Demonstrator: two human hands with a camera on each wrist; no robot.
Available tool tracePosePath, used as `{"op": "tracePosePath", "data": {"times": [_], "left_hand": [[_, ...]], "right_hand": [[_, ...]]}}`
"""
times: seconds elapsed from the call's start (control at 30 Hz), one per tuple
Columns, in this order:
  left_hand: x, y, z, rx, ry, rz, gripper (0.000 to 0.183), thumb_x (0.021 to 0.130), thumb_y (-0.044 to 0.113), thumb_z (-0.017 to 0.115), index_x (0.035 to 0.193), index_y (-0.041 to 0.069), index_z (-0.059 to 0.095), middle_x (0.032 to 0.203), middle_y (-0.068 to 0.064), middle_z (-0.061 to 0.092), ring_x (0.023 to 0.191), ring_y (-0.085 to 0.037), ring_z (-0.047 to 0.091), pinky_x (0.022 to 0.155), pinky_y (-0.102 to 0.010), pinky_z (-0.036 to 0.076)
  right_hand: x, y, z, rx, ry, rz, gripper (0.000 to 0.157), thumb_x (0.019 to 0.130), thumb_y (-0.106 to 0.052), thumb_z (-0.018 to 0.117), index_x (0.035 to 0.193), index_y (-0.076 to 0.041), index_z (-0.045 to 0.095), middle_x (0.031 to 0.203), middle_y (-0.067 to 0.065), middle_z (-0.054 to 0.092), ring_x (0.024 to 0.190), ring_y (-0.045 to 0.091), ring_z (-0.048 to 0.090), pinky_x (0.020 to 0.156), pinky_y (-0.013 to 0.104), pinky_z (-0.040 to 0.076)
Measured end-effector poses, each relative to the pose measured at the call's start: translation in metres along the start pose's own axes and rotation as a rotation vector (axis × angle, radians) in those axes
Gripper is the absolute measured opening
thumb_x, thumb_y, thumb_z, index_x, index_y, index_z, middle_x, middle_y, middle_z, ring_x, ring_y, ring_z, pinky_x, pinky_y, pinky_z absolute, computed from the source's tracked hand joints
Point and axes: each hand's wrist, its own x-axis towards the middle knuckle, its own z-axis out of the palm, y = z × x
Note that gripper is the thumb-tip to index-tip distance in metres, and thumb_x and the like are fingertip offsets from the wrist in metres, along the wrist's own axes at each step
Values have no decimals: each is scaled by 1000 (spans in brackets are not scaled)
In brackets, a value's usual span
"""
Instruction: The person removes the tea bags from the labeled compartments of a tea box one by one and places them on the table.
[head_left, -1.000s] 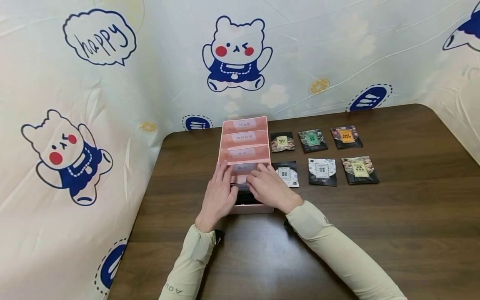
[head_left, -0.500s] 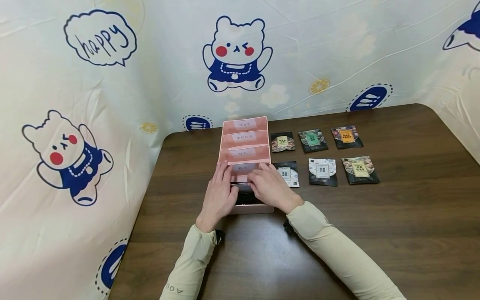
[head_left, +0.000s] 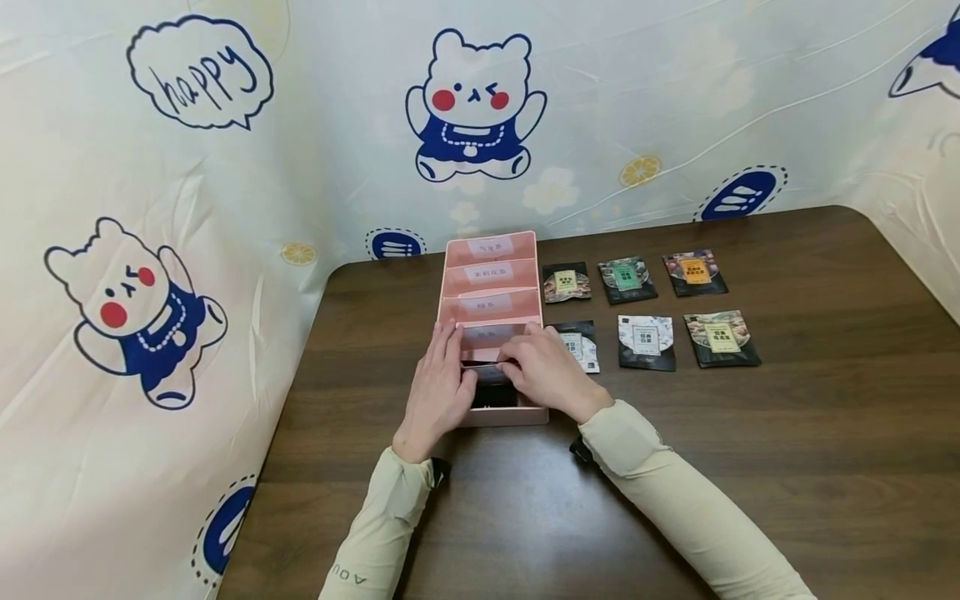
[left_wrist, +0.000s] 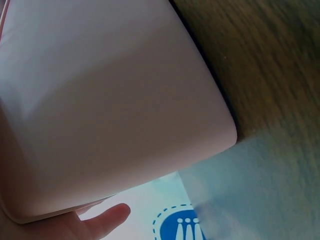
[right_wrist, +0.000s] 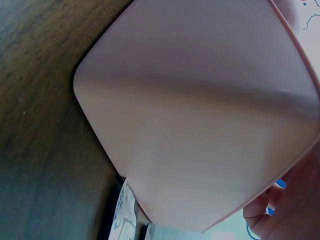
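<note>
In the head view a pink divided box (head_left: 495, 417) stands lengthwise on the table, with white labels on its dividers. My left hand (head_left: 437, 392) rests over its left rim, fingers fairly straight and thumb pointing inward. My right hand (head_left: 551, 371) reaches over the right rim with curled fingers and pinches the upper edge of a dark tea sachet (head_left: 486, 373) in the front part. Part of that sachet is hidden by the hands. Both wrist views show mostly the box's outer walls, with a finger (left_wrist: 107, 220) at the left and curled fingers (right_wrist: 262, 205) at the right.
Right of the box lie two rows of tea sachets, among them a green-labelled one (head_left: 627, 278), an orange-labelled one (head_left: 694, 272) and a white one (head_left: 646, 342). The nearest white sachet (head_left: 577, 343) is partly behind my right hand. A printed curtain (head_left: 600, 125) hangs behind the table.
My right hand has shifted slightly right, its fingers drawing in at the sachet's edge. A dark line of the sachet's top now shows more clearly. My left hand stays put.
</note>
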Motion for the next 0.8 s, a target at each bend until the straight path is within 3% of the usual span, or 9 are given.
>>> {"op": "tracePosePath", "data": {"times": [0.33,0.6,0.8], "left_hand": [[0,0,-1,-18,2,-13,65,90,20,48,149,2,30,158,-13,29,149,-30,19,111,-56,32],[1,1,-1,-31,-3,-16,65,90,18,51,150,3,30,158,-13,28,150,-29,17,112,-56,31],[1,0,0,-26,6,-4,65,89,19,49,149,2,31,157,-13,30,150,-29,18,111,-56,32]], "right_hand": [[-3,8,-10,61,12,97,10,92,-22,65,92,-17,73,92,-4,73,87,18,52,78,36,40],[-4,14,-23,121,106,112,12,94,-22,63,97,-16,73,91,-3,73,76,17,48,71,33,38],[-5,15,-32,243,155,173,10,93,-18,64,97,-12,70,89,4,69,78,20,53,65,31,43]]}}
